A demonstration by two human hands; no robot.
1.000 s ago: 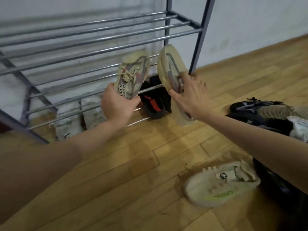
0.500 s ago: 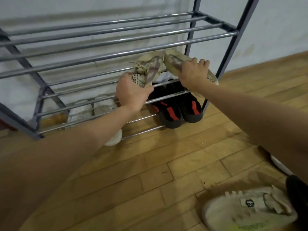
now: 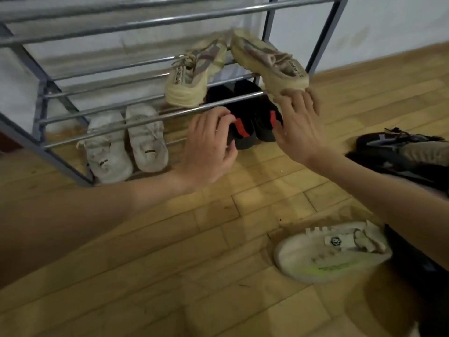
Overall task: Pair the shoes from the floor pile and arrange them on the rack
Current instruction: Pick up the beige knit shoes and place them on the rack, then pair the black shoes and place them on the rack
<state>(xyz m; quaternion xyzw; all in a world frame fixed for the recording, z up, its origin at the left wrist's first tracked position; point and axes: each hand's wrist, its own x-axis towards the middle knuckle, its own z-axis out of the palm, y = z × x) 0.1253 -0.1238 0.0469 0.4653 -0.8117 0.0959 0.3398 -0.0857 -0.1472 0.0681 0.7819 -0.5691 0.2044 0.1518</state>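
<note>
1. We count three pairs on the rack [image 3: 155, 115]: white shoes [image 3: 126, 142] and black-red shoes [image 3: 245, 120] on the bottom tier, beige sneakers [image 3: 233, 69] above.
2. A cream shoe [image 3: 332, 251] and dark shoes [image 3: 401, 152] are left on the floor [image 3: 170, 239].
3. Our left hand [image 3: 209, 147] hovers empty, fingers loosely curled; our right hand [image 3: 298, 122] touches the right sneaker's heel, fingers spread.

A wooden floor [image 3: 170, 251] of pale yellow planks fills the view from 3 o'clock through 6 to 9 o'clock. At 12 to 2 o'clock a white wall [image 3: 388, 25] stands, meeting the floor.
</note>
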